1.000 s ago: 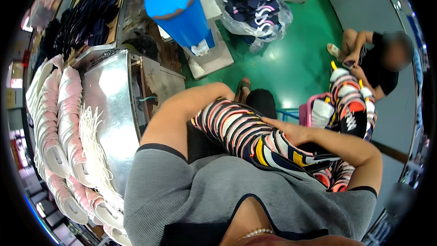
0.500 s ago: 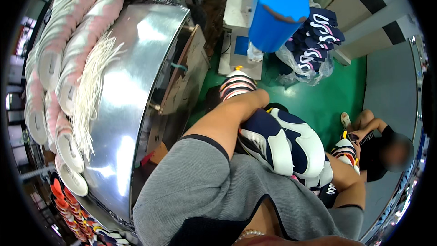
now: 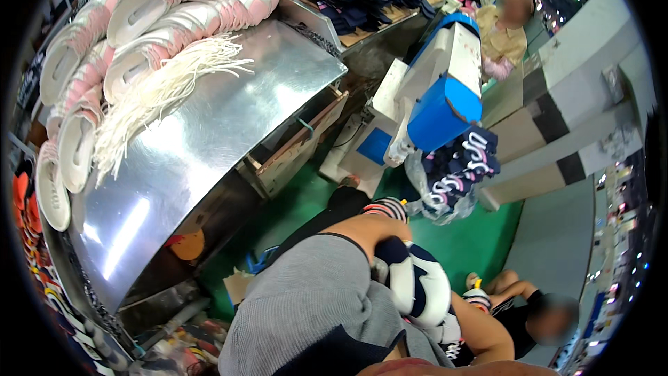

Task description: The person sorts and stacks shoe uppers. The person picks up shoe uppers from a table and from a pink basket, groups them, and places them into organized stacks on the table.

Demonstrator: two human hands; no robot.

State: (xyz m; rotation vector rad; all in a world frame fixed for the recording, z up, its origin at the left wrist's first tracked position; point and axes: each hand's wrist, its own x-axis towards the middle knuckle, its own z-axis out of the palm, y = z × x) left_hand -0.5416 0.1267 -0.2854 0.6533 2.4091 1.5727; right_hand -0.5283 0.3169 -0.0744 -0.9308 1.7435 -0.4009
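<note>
A bundle of navy-and-white shoe uppers [image 3: 417,282] is clasped against my front. My bent left arm [image 3: 358,231], with a grey short sleeve, wraps its left side. Along the other side runs my right arm [image 3: 480,324]. Both hands are hidden by the bundle and my arms, so their fingers do not show. Beyond my left arm a striped stack of uppers [image 3: 386,209] sticks out. Another striped stack [image 3: 479,299] shows past my right arm, close to the hands of a seated person [image 3: 532,317] in black.
To the left stands a shiny metal table [image 3: 257,90] with white laces [image 3: 156,101] and rows of white-and-pink uppers [image 3: 188,35]. Ahead are a blue-and-white machine [image 3: 445,115] and a plastic bag of navy pieces [image 3: 452,174]. Another person [image 3: 502,35] is beyond the machine.
My view has shifted and tilted up: the bundle sits lower, and the table and machine show more fully. A far person has come into view. The bundle stays in my arms.
</note>
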